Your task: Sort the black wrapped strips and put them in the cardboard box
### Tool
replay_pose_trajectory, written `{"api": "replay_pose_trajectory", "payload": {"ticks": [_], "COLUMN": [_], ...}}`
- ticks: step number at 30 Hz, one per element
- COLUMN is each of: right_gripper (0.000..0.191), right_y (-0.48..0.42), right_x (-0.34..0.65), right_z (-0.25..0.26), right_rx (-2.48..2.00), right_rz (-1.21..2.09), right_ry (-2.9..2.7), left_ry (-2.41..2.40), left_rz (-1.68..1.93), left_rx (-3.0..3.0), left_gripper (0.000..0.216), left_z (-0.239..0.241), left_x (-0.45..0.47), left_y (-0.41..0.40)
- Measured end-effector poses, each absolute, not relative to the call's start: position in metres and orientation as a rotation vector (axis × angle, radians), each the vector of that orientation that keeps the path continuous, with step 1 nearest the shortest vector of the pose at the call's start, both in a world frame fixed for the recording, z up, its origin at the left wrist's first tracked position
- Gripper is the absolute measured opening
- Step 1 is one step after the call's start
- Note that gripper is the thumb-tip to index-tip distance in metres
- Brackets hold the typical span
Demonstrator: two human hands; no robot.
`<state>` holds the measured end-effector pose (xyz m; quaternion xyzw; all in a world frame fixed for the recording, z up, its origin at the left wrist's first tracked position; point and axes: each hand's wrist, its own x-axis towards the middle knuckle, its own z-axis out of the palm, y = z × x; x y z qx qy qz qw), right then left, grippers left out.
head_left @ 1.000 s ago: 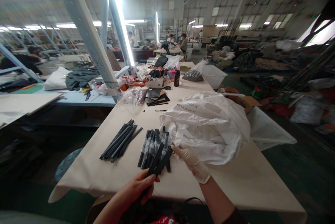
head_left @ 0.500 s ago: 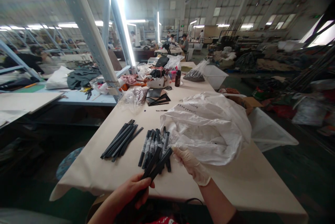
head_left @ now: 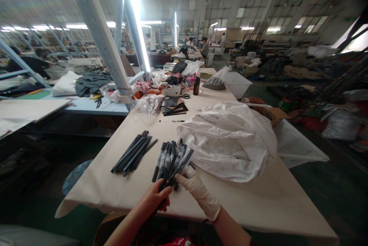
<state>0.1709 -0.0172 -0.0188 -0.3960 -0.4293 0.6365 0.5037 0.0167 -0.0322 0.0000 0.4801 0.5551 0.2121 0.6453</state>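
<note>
Bare and closed, my left hand (head_left: 156, 196) grips black flat strips (head_left: 186, 158) near the table's front edge. The strips fan out forward from it, and one catches the light. My right hand (head_left: 201, 197), in a pale glove, pinches a strip just ahead of the left hand's fingers. Partly hidden behind the held strips lies a group of dark strip bundles (head_left: 163, 161) with clear wrapping round their middles. A pile of loose black strips (head_left: 131, 154) rests further left on the table.
A large white plastic bag (head_left: 230, 142) lies right of the strips on the cream-covered table (head_left: 97, 184). Further back are dark flat pieces (head_left: 174, 106), scissors (head_left: 185, 96), a dark bottle (head_left: 196, 86) and a clear bag (head_left: 148, 107). A metal post (head_left: 97, 27) rises at the left.
My right hand has moved left and nearer to me, from the strips' far ends to just ahead of my left hand. The left hand has shifted slightly forward and right.
</note>
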Motion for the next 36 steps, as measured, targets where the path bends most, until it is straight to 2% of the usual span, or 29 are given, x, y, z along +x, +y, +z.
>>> {"api": "replay_pose_trajectory", "payload": {"ticks": [3,6,8,11,14,19,22,27,32,36], "right_gripper": [0.030,0.031,0.033,0.039,0.038,0.040,0.039,0.041,0.046,0.046], "right_y": [-0.019,-0.023,-0.019,-0.008,-0.007,-0.018,-0.009,0.002,0.033,0.064], "right_x": [0.167,0.171,0.180,0.190,0.178,0.163,0.174,0.162,0.176,0.194], "right_z": [-0.013,-0.004,0.002,0.003,-0.006,-0.028,-0.036,-0.064,-0.092,-0.090], "right_rx": [-1.013,-1.024,-1.059,-1.109,-1.097,-1.214,-1.191,-1.215,-1.320,-1.324], "right_rz": [1.443,1.549,1.612,1.584,1.541,1.703,1.631,1.688,1.415,1.319], "right_ry": [-1.075,-1.186,-1.107,-0.710,-0.519,-0.614,-0.505,-0.514,-0.597,-0.652], "left_ry": [1.311,1.327,1.321,1.318,1.387,1.441,1.423,1.467,1.637,1.754], "left_rz": [0.616,0.733,0.669,0.486,0.520,0.547,0.489,0.623,0.654,0.731], "left_rx": [1.137,1.186,1.231,1.298,1.351,1.427,1.394,1.300,1.366,1.526], "left_gripper": [0.056,0.055,0.048,0.040,0.034,0.024,0.022,0.021,0.022,0.029], "left_z": [-0.001,0.007,0.012,0.010,0.003,-0.017,-0.032,-0.056,-0.087,-0.097], "left_x": [0.022,0.022,0.016,0.010,0.015,0.018,0.011,0.025,0.033,0.031], "left_y": [-0.029,-0.028,-0.030,-0.034,-0.033,-0.031,-0.035,-0.021,0.031,0.068]}}
